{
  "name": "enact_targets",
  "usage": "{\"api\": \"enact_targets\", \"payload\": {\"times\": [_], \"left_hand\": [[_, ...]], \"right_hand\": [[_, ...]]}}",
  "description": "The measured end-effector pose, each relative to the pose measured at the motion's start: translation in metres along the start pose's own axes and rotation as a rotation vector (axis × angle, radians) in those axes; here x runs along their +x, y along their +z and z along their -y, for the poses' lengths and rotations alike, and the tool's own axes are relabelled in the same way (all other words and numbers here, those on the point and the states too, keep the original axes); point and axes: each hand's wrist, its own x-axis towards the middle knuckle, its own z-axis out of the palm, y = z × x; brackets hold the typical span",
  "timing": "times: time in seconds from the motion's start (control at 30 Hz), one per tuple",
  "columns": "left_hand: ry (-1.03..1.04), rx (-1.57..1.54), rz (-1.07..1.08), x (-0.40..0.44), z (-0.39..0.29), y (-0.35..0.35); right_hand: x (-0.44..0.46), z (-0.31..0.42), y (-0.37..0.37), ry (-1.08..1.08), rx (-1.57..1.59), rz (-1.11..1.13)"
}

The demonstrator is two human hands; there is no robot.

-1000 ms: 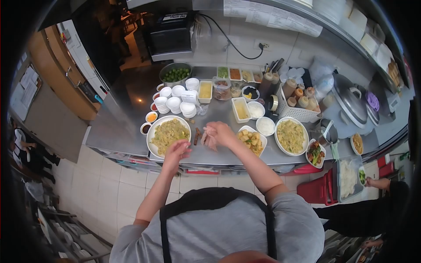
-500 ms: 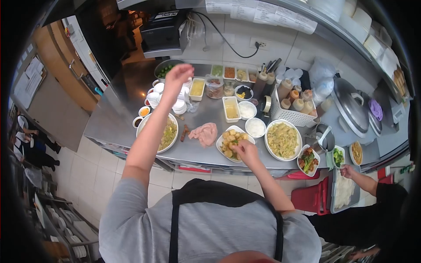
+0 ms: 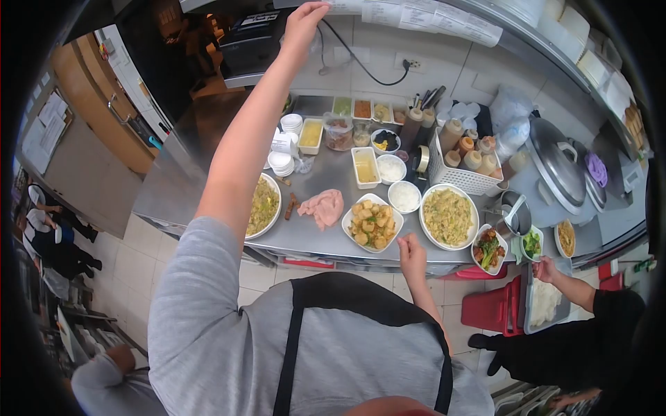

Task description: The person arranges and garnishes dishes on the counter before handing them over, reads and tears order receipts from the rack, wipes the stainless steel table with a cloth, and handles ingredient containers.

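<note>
My left hand [image 3: 303, 29] is raised high at the wall, its fingers pinched together at the left edge of the paper slips [image 3: 381, 12] under the shelf. Whether a slip is between those fingers is hard to see. Lower down, my right hand [image 3: 413, 255] is held at the counter's front edge, fingers curled closed with nothing visible in them. Just behind it stands a white bowl of golden fried cubes with green bits [image 3: 374, 223]. To its right is a round bowl of yellowish chopped food [image 3: 449, 216]. A pink cloth [image 3: 323, 208] lies crumpled left of the cubes.
Rice bowls [image 3: 404, 197], sauce bottles in a white basket [image 3: 463, 173] and a large lidded pot [image 3: 556, 163] stand along the counter. At right, another person's hand [image 3: 548, 269] is by a bowl of greens [image 3: 532, 244]. Another person [image 3: 111, 381] shows at lower left.
My left hand has risen from above the cups to the paper slips. My right hand has drawn back from the fried cubes to the counter edge. A person in grey has appeared at lower left.
</note>
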Motion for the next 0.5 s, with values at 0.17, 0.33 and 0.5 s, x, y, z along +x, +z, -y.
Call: {"api": "enact_targets", "payload": {"times": [0.17, 0.33, 0.5], "left_hand": [[-0.103, -0.127, 0.009, 0.004, -0.020, 0.007], [-0.013, -0.039, 0.010, 0.021, -0.033, 0.012], [-0.043, -0.053, -0.040, 0.028, -0.026, -0.024]], "right_hand": [[0.003, 0.010, 0.005, 0.009, -0.004, 0.001], [0.004, -0.002, 0.019, -0.063, -0.068, 0.072], [0.010, 0.005, 0.028, -0.152, -0.110, 0.118]]}}
